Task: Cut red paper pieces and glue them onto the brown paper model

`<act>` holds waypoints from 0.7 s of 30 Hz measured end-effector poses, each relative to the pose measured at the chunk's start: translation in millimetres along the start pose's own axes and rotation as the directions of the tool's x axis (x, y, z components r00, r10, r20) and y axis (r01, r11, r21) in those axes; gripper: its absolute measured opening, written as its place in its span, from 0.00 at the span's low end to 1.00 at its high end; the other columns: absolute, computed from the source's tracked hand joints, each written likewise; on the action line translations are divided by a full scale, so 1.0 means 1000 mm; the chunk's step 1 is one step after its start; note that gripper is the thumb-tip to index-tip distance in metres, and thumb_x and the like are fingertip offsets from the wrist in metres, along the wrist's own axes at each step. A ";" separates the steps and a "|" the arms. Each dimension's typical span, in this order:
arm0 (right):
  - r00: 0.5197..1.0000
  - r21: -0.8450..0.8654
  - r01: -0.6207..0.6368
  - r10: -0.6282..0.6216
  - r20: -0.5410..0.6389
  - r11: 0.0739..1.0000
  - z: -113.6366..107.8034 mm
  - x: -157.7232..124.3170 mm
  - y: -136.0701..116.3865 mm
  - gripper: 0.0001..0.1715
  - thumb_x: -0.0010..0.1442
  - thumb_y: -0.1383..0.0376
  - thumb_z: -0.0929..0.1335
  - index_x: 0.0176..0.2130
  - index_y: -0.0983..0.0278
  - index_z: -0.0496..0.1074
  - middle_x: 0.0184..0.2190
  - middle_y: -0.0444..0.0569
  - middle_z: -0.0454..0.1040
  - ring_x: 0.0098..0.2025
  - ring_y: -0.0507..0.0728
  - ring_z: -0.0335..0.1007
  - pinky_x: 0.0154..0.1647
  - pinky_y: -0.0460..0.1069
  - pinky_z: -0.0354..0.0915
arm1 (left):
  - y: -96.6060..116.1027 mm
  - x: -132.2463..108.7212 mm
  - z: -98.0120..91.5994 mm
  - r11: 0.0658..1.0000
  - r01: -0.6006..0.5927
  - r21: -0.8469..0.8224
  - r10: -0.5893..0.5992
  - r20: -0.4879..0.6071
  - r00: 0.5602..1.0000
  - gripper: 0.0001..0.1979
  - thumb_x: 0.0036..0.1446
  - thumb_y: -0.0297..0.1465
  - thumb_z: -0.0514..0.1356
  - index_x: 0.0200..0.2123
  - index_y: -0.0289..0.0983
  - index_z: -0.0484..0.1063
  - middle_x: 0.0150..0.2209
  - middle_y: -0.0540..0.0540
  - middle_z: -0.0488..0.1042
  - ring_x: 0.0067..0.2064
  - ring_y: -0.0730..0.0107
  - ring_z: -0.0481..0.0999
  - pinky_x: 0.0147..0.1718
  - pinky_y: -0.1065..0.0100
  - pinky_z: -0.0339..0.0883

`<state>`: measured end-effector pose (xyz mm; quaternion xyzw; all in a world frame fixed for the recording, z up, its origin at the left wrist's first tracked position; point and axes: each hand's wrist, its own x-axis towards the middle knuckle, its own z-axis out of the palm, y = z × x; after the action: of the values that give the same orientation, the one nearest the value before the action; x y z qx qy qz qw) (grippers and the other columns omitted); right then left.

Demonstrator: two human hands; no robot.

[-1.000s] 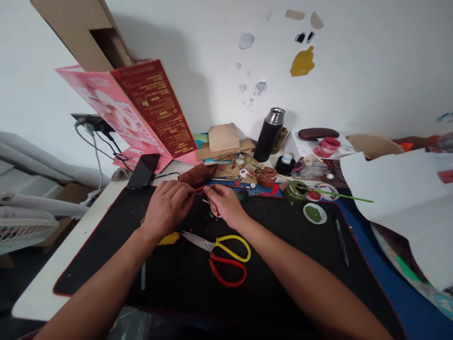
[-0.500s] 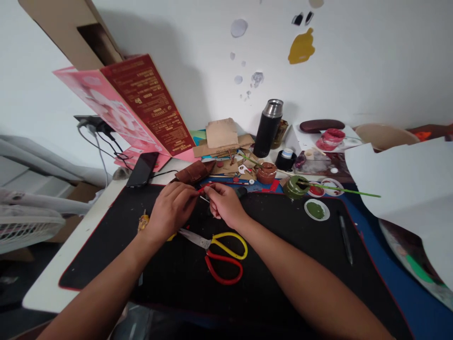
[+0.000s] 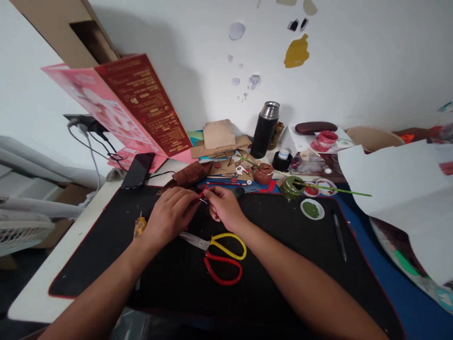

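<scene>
Above the black mat (image 3: 283, 264) my two hands meet, fingers closed around a small red piece (image 3: 203, 192) that is mostly hidden. My left hand (image 3: 173, 210) pinches it from the left, its fingertips turned away from view. From the other side, the thumb and forefinger of my right hand (image 3: 222, 205) grip it. A short thin white stick (image 3: 203, 200) shows between the hands; which hand holds it I cannot tell. Scissors (image 3: 226, 245) with one yellow and one red handle lie just below, blades partly under my left hand. A brown leather-like pouch (image 3: 191, 174) sits right behind.
Behind the hands are a brown paint jar (image 3: 264, 174), a green paint jar (image 3: 290, 189) with a brush across it, cardboard scraps (image 3: 219, 134) and a black flask (image 3: 264, 132). A phone (image 3: 138, 170) lies left, a black pen (image 3: 339, 238) right. White paper (image 3: 396, 189) overhangs the right side.
The camera view has shifted slightly. My hands stay together on the small red piece, with a little more of it showing at the right fingertips.
</scene>
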<state>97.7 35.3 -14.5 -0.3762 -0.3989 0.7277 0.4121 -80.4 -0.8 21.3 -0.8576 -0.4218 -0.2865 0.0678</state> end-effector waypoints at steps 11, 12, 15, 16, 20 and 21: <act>1.000 -0.082 0.006 -0.007 -0.015 0.997 -0.002 -0.003 0.004 0.24 0.58 0.43 0.74 0.33 0.59 0.68 0.11 0.30 0.57 0.11 0.48 0.52 0.12 0.44 0.45 | -0.081 -0.008 -0.017 0.847 0.490 0.207 -0.505 0.025 0.863 0.18 0.65 0.37 0.58 0.54 0.38 0.76 0.49 0.37 0.80 0.53 0.46 0.78 0.55 0.51 0.70; 1.000 -0.092 0.016 -0.018 -0.013 0.996 -0.001 -0.003 0.004 0.24 0.58 0.43 0.74 0.33 0.59 0.68 0.11 0.30 0.57 0.11 0.48 0.52 0.12 0.44 0.45 | -0.087 -0.008 -0.015 0.841 0.501 0.206 -0.524 0.076 0.848 0.20 0.64 0.38 0.58 0.55 0.37 0.76 0.49 0.36 0.80 0.54 0.46 0.78 0.56 0.51 0.70; 0.999 -0.106 0.038 -0.039 -0.008 0.994 -0.001 -0.003 0.006 0.23 0.58 0.44 0.74 0.33 0.59 0.69 0.11 0.30 0.58 0.11 0.48 0.52 0.12 0.44 0.46 | -0.097 -0.005 -0.008 0.833 0.529 0.162 -0.553 0.200 0.809 0.23 0.63 0.39 0.57 0.55 0.34 0.77 0.48 0.36 0.82 0.51 0.48 0.80 0.53 0.54 0.72; 0.999 -0.106 0.041 -0.042 -0.007 0.993 -0.001 -0.003 0.007 0.23 0.58 0.44 0.74 0.34 0.59 0.70 0.11 0.30 0.58 0.11 0.48 0.52 0.12 0.44 0.46 | -0.098 -0.003 -0.006 0.832 0.534 0.151 -0.555 0.229 0.800 0.22 0.63 0.40 0.57 0.55 0.35 0.78 0.48 0.36 0.82 0.50 0.48 0.81 0.51 0.55 0.72; 0.999 -0.108 0.044 -0.046 -0.008 0.993 -0.002 -0.003 0.008 0.23 0.58 0.44 0.74 0.34 0.59 0.69 0.13 0.30 0.60 0.11 0.47 0.52 0.12 0.45 0.45 | -0.101 0.008 -0.002 0.823 0.528 0.212 -0.568 0.339 0.750 0.20 0.63 0.41 0.56 0.50 0.38 0.81 0.45 0.36 0.85 0.46 0.46 0.83 0.42 0.57 0.72; 0.999 -0.108 0.045 -0.047 -0.009 0.993 -0.002 -0.003 0.008 0.23 0.58 0.44 0.74 0.34 0.59 0.69 0.13 0.30 0.60 0.11 0.47 0.52 0.11 0.45 0.45 | -0.102 0.010 -0.002 0.816 0.526 0.240 -0.579 0.359 0.732 0.21 0.63 0.41 0.55 0.50 0.38 0.81 0.44 0.36 0.85 0.45 0.45 0.84 0.40 0.58 0.71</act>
<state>97.9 30.4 -21.7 -0.3930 -0.4438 0.6931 0.4103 -154.6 70.4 15.2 -0.7278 -0.6787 -0.0777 -0.0597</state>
